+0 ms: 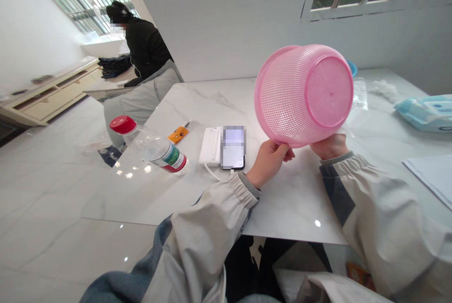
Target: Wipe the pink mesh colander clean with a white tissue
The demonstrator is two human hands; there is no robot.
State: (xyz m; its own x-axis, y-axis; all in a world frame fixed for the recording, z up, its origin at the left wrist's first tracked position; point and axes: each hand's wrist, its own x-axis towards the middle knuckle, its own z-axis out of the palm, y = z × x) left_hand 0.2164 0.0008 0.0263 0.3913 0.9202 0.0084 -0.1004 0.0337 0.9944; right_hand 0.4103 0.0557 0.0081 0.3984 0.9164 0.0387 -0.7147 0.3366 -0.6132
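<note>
One pink perforated plastic basket [303, 95], held up over the white marble counter [282, 204] and tilted with its base outward, its rim grasped firmly by both the curled left hand [270, 164] and the right hand [330, 146].

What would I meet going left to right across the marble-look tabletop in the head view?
Plastic water bottle with red cap → orange packet → white power bank → phone → left hand → pink plastic basket → right hand → blue wet-wipes packet
</note>
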